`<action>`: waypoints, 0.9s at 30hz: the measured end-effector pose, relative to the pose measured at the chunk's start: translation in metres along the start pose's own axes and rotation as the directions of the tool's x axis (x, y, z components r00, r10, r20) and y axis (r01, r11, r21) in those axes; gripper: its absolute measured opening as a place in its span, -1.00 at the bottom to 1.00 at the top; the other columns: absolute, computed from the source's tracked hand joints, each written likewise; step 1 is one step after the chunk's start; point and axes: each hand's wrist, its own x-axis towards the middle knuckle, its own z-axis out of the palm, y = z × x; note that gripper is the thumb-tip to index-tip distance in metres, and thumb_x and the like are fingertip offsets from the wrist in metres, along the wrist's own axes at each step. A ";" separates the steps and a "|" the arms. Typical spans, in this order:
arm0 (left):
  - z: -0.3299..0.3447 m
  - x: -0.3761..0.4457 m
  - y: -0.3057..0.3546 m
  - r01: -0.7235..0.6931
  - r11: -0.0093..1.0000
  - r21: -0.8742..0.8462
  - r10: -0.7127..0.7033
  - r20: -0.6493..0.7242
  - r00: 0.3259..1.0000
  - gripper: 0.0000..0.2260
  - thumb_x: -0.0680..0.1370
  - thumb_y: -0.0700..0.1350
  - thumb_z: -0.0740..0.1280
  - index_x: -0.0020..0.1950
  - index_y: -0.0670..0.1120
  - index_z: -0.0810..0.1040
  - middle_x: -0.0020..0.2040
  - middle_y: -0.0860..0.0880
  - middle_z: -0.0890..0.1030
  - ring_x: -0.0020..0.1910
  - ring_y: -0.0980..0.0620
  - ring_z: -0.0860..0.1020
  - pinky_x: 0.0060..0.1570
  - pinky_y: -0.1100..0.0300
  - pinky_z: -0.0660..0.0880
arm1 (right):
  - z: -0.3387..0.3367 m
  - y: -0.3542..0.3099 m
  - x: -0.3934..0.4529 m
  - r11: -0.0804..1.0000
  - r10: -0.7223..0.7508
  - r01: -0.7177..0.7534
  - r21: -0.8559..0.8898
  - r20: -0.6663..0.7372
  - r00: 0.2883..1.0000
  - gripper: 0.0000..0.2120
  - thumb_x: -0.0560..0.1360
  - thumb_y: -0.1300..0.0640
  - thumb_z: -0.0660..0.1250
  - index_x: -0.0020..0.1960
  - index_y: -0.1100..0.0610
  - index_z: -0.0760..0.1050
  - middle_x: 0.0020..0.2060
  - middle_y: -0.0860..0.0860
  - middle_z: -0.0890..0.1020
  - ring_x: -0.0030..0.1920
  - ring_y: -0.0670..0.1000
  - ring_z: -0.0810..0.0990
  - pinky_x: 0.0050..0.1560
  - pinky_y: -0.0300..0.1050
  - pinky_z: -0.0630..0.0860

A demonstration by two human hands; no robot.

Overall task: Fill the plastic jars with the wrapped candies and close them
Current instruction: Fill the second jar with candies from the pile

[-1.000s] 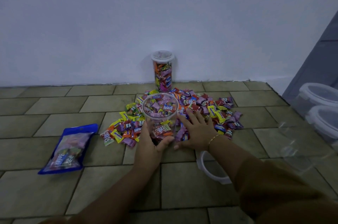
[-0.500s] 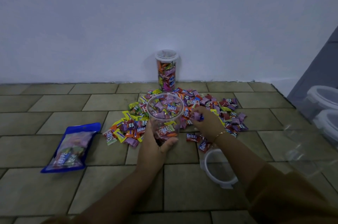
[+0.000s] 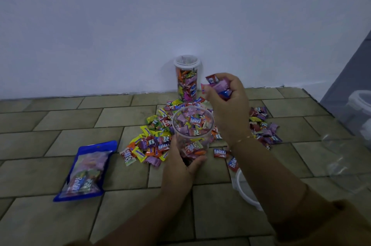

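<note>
An open clear plastic jar (image 3: 192, 125), largely full of wrapped candies, stands on the tiled floor amid a pile of loose candies (image 3: 152, 145). My left hand (image 3: 180, 163) grips the jar's lower side. My right hand (image 3: 226, 101) hovers above and just right of the jar's mouth, shut on a handful of candies (image 3: 217, 86). A second jar (image 3: 187, 78), filled and lidded, stands against the wall behind. A white lid (image 3: 244, 191) lies on the floor under my right forearm.
A blue candy bag (image 3: 88, 169) lies flat at the left. Empty clear lidded containers (image 3: 359, 113) are stacked at the right edge, with a clear container (image 3: 345, 163) lying in front of them. A white wall closes off the back.
My right hand closed on candies from the pile and rose from the floor to above the jar's mouth. A few candies got dragged toward the lid. The left hand kept hold of the jar.
</note>
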 end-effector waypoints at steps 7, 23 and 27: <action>0.002 0.003 -0.005 -0.036 0.999 -0.008 0.036 0.024 0.999 -0.15 0.34 0.38 0.36 0.46 -0.05 0.21 0.32 0.10 0.46 0.28 0.18 0.44 0.22 0.04 0.47 | 0.015 0.009 -0.019 0.962 -0.159 0.168 -0.214 0.061 0.985 -0.76 0.50 0.21 0.37 0.07 -0.02 0.41 -0.12 -0.22 0.48 -0.17 -0.32 0.52 -0.18 -0.49 0.44; -0.001 -0.001 0.002 -0.055 0.995 -0.081 0.054 -0.005 0.999 -0.15 0.32 0.42 0.33 0.46 0.03 0.19 0.30 0.12 0.48 0.27 0.15 0.47 0.19 0.00 0.49 | 0.017 0.020 -0.026 0.915 -0.189 0.200 -0.351 0.067 0.980 -0.85 0.48 0.14 0.35 -0.01 0.03 0.40 -0.31 -0.20 0.49 -0.34 -0.22 0.51 -0.30 -0.28 0.49; 0.000 -0.001 0.001 -0.046 0.995 -0.088 0.048 0.019 0.999 -0.13 0.31 0.43 0.33 0.47 0.02 0.17 0.27 0.11 0.52 0.19 0.17 0.53 0.12 0.01 0.52 | 0.018 0.021 -0.029 0.909 -0.225 0.221 -0.354 0.030 0.974 -0.88 0.47 0.22 0.33 -0.07 0.12 0.39 -0.40 -0.19 0.43 -0.39 -0.29 0.49 -0.38 -0.51 0.35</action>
